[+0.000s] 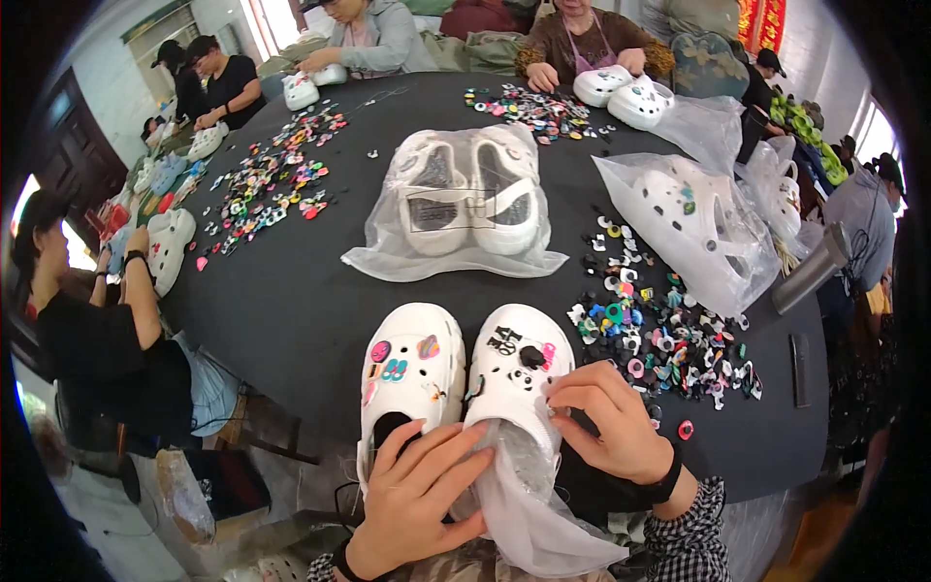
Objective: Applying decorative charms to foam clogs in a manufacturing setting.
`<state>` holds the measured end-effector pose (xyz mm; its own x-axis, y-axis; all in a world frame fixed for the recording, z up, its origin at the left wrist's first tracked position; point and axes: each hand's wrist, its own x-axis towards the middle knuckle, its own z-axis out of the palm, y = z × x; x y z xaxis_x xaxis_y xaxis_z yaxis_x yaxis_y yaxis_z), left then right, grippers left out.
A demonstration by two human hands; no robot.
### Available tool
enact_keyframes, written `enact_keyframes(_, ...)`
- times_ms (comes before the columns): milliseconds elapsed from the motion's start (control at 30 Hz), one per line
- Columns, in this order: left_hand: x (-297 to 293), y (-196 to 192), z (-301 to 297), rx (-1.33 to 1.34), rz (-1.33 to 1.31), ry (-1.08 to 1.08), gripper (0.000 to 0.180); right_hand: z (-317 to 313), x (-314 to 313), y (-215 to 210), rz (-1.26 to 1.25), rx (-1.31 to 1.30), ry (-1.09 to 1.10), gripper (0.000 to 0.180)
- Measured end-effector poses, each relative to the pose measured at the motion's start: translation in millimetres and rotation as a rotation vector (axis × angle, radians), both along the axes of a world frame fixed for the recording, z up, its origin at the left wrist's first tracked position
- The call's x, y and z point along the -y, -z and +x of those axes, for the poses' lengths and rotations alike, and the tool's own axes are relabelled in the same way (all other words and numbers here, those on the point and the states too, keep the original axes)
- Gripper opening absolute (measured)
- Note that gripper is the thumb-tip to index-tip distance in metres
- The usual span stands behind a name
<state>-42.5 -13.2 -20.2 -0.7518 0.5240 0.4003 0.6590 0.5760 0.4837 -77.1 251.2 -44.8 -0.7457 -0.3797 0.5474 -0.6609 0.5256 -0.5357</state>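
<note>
Two white clogs stand side by side at the table's near edge, toes pointing away. Colourful charms, including a planet and flip-flops, dot the left clog (415,339). On the right clog (524,407) are a panda, a black flower-like charm and a pink one. My left hand (422,500) lies across the backs of both clogs, fingers stretched out over their openings. A clear and white plastic bag (533,524) spills out of the right clog's opening. My right hand (616,427) pinches at the right clog's outer side; whatever is between its fingertips is hidden.
Beyond the clogs lies a bagged pair of white clogs (475,194). A heap of loose charms (669,339) spreads at the right, near another bagged pair (689,213) and a grey metal cylinder (813,267). More charms (276,184) lie far left. Several people work around the table.
</note>
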Motion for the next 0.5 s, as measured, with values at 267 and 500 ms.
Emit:
enact_keyframes(267,-3,-3,-2,0.003,-0.069,0.012,0.054,-3,-5,3,-0.096,0.025,-0.016,0.029)
enact_keyframes(500,-1,-1,-1,-0.023,-0.079,-0.016,0.052,2,-2,1,-0.078,-0.251,0.060,0.026)
